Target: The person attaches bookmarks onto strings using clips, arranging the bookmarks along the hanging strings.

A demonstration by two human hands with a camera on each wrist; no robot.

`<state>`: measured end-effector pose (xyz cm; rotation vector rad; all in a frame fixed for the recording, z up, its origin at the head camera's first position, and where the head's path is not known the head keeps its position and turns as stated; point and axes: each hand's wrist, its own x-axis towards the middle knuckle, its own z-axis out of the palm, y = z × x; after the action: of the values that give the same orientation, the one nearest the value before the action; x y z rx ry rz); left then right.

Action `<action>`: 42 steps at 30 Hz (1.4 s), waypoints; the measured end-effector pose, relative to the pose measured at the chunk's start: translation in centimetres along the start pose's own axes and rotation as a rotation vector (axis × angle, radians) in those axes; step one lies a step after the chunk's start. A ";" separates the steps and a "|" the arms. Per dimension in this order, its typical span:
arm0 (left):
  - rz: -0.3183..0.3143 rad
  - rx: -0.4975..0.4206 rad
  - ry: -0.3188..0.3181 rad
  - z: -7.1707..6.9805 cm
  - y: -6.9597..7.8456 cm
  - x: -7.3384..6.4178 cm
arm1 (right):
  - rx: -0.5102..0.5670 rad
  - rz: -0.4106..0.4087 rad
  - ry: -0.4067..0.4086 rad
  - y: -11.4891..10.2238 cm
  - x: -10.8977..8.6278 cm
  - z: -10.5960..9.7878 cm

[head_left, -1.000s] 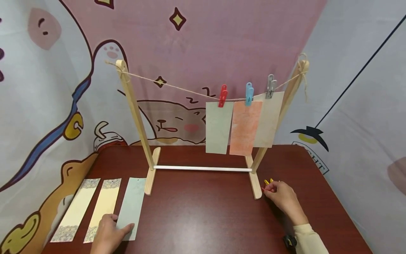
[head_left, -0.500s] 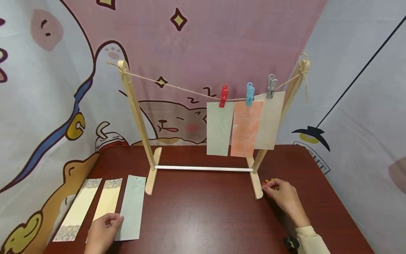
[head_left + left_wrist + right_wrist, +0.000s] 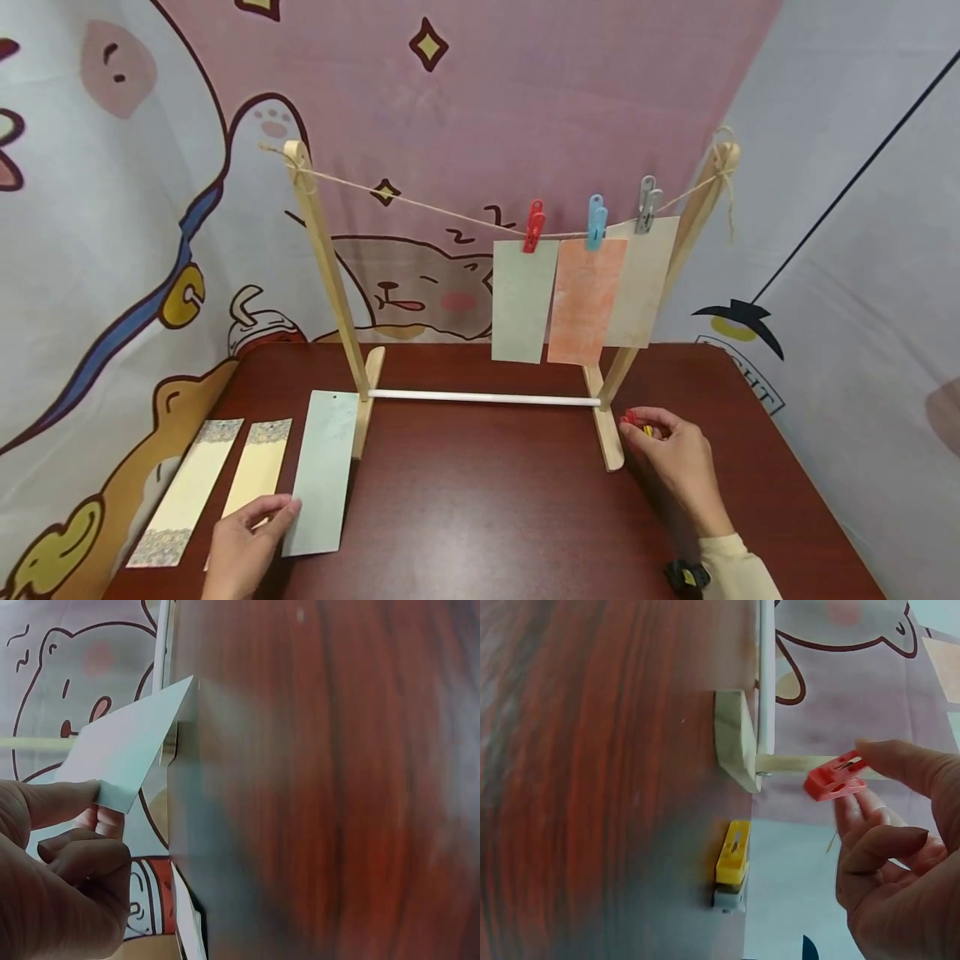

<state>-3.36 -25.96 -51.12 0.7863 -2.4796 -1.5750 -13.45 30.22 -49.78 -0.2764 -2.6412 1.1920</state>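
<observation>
My left hand (image 3: 243, 546) pinches the edge of a pale grey-green paper card (image 3: 321, 471) between thumb and fingers. In the left wrist view the card (image 3: 127, 750) is raised off the table and tilted. My right hand (image 3: 681, 467) pinches a small red clothespin (image 3: 836, 778) between thumb and fingertips, held above the table beside the stand's right foot (image 3: 606, 437). A yellow clothespin (image 3: 734, 851) and a grey one (image 3: 730, 898) lie on the table just beyond that hand. Two cream cards with patterned ends, one paler (image 3: 191, 492) and one yellower (image 3: 260, 462), lie at the left.
A wooden stand (image 3: 326, 267) with a white crossbar (image 3: 483, 397) carries a sagging string (image 3: 420, 204). Near its right end hang a green card (image 3: 522, 308) on a red clip, an orange card (image 3: 587, 308) on a blue clip, and a cream card (image 3: 643, 292) on a grey clip.
My left hand has gripped the grey-green card and lifted it from the table, slightly forward. My right hand has picked the red clothespin up from beside the others.
</observation>
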 end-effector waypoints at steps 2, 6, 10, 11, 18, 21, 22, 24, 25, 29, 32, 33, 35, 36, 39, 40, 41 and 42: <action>0.008 -0.039 0.025 0.4 0.1 -0.2 | 0.036 -0.031 0.027 -0.3 0.1 0.1; 0.039 -0.116 0.045 1.1 0.4 -0.6 | 0.098 -0.094 0.072 -0.9 0.1 0.4; 0.041 -0.155 0.042 1.7 0.7 -0.6 | 0.181 -0.145 0.072 -1.6 0.1 0.7; 0.036 -0.162 0.040 1.8 0.8 -0.6 | 0.209 -0.154 0.066 -1.9 0.1 0.7; 0.044 -0.229 0.034 2.5 1.5 -0.8 | 0.356 -0.208 0.093 -3.3 -0.1 1.1; 0.078 -0.233 0.033 2.8 1.9 -0.8 | 0.381 -0.212 0.103 -4.5 -0.2 1.0; 0.087 -0.230 0.033 2.9 2.0 -0.8 | 0.393 -0.210 0.102 -4.9 -0.2 0.9; 0.098 -0.218 0.033 3.1 2.2 -0.8 | 0.422 -0.207 0.094 -5.8 -0.2 0.9; 0.099 -0.214 0.033 3.2 2.4 -0.8 | 0.443 -0.206 0.090 -6.2 -0.2 0.9; 0.109 -0.230 0.019 3.7 3.1 -0.7 | 0.520 -0.230 0.083 -7.7 -0.1 1.1; 0.123 -0.272 -0.009 4.2 3.6 -0.6 | 0.550 -0.251 0.067 -8.7 0.0 1.3; 0.129 -0.288 -0.017 4.3 3.7 -0.6 | 0.556 -0.254 0.058 -9.0 0.0 1.4; 0.136 -0.301 -0.026 4.5 4.1 -0.6 | 0.563 -0.260 0.039 -9.7 0.2 1.4; 0.140 -0.306 -0.028 4.6 4.2 -0.5 | 0.570 -0.262 0.027 -10.1 0.3 1.5; 0.151 -0.313 -0.033 4.9 4.5 -0.5 | 0.583 -0.272 0.001 -11.1 0.4 1.4; 0.153 -0.316 -0.036 5.0 4.7 -0.5 | 0.593 -0.281 -0.004 -11.6 0.5 1.4; 0.159 -0.321 -0.038 5.1 4.8 -0.4 | 0.610 -0.293 -0.011 -12.0 0.6 1.5; 0.165 -0.330 -0.044 5.2 5.0 -0.4 | 0.631 -0.306 -0.014 -12.6 0.7 1.5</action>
<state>-6.71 -19.86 -49.12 0.4904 -2.1604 -1.8840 -15.56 21.14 -41.20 0.2388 -2.0651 1.8077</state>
